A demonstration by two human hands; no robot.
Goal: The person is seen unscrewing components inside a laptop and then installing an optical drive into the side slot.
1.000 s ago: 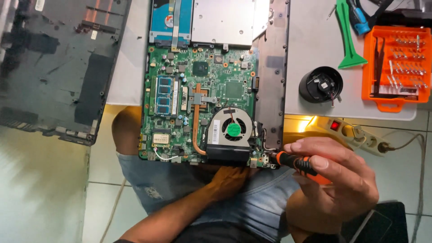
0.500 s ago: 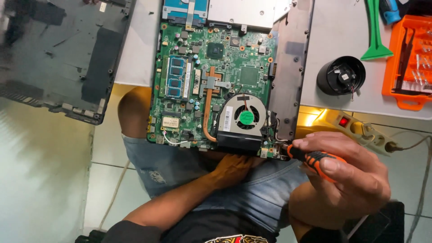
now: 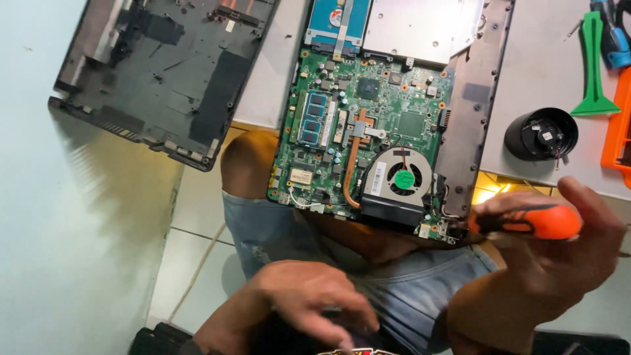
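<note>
The right hand (image 3: 559, 256) is closed around a screwdriver (image 3: 526, 222) with an orange and black handle. The tool points to the left, and its tip is right at the near right corner of a green circuit board (image 3: 368, 131). The tip itself is too small to see well.

The left hand (image 3: 309, 296) is low down, near the person's body and over the blue jeans (image 3: 407, 289). It looks blurry. Its fingers are bent and spread a bit, and it holds nothing that can be seen.

Just to the left of the right hand, and above the left hand, the green board sits in an opened laptop that hangs over the table edge above the person's lap. A round fan (image 3: 402, 176) with a green middle sits on the board, close to the screwdriver tip. A copper pipe (image 3: 353, 164) runs up from beside the fan.

Above the right hand, on the white table (image 3: 539, 72), stands a loose black round fan (image 3: 540, 134). Farther up lies a green plastic prying tool (image 3: 593, 66). An orange box (image 3: 619, 125) sits at the right edge.

Far to the left of both hands lies the dark laptop bottom cover (image 3: 164, 66).
</note>
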